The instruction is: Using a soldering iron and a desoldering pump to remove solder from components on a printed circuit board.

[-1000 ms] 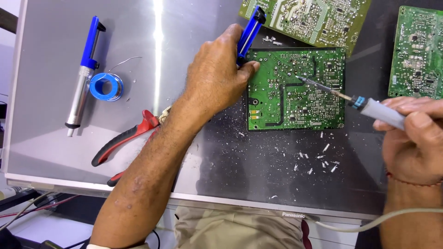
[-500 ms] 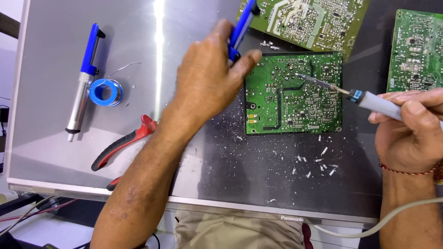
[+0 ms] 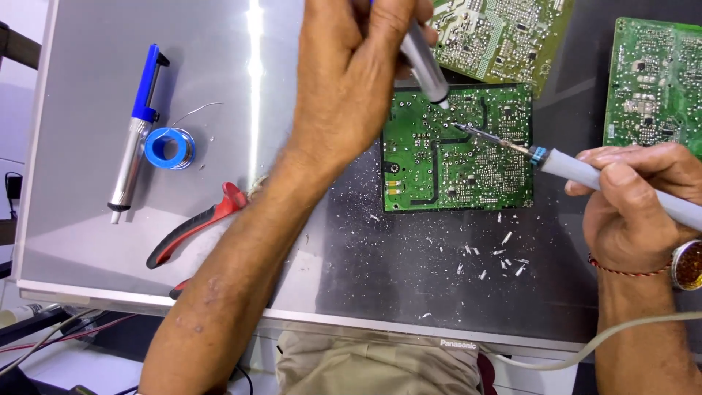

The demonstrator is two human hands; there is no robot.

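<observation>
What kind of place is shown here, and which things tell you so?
Probably an electronics repair bench. The right hand holds a soldering iron to a green circuit board, the left hand holds a desoldering pump, and a solder spool lies nearby.

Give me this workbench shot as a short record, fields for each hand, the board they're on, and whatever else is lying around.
left hand: grips a desoldering pump, nozzle down at the board
right hand: holds a soldering iron, tip on the board near the pump nozzle
board in work: green circuit board, solder side up, flat on the metal sheet
other boards: one above, one at far right
left side: second blue-handled pump, blue solder spool, red-handled pliers
debris: pale clipped bits below the board
</observation>
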